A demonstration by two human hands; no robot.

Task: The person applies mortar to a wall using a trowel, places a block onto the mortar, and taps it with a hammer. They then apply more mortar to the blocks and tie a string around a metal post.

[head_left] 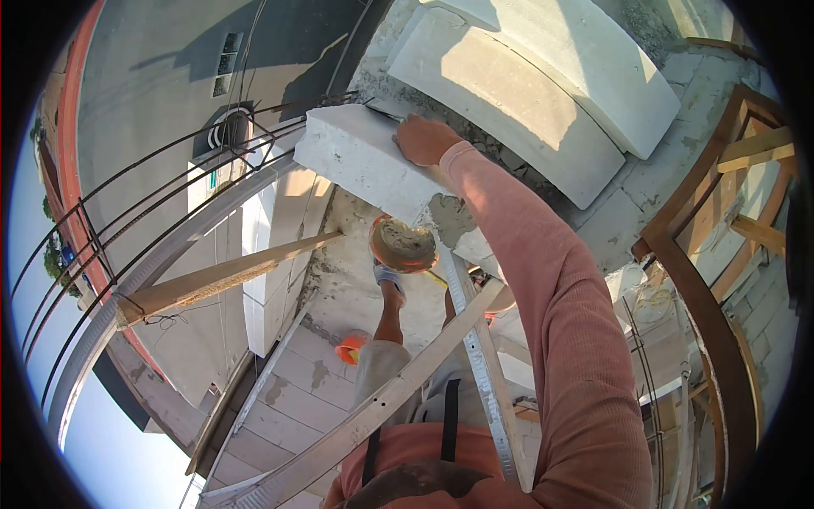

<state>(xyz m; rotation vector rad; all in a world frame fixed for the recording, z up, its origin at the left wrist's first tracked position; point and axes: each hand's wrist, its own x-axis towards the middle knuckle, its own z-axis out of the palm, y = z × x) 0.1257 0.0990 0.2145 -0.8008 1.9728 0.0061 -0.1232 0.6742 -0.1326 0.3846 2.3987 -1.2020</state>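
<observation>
My right hand [424, 140], at the end of a pink sleeve, is closed round the handle end of a trowel. The thin grey trowel blade [387, 109] points left over the far edge of a white block [365, 157]; the handle is hidden in my fingers. Grey mortar [452, 218] is smeared at the block's near right end. Below the block, a bucket [404, 244] holds wet grey mortar. My left hand is out of the picture.
Large white blocks [509, 93] are stacked beyond my hand. Steel rebar [170, 199] curves along the left. A wooden prop [229, 276] and crossing wooden boards [398, 394] stand close to my body. An orange container [350, 348] is lower down, and a brown frame [691, 271] is at right.
</observation>
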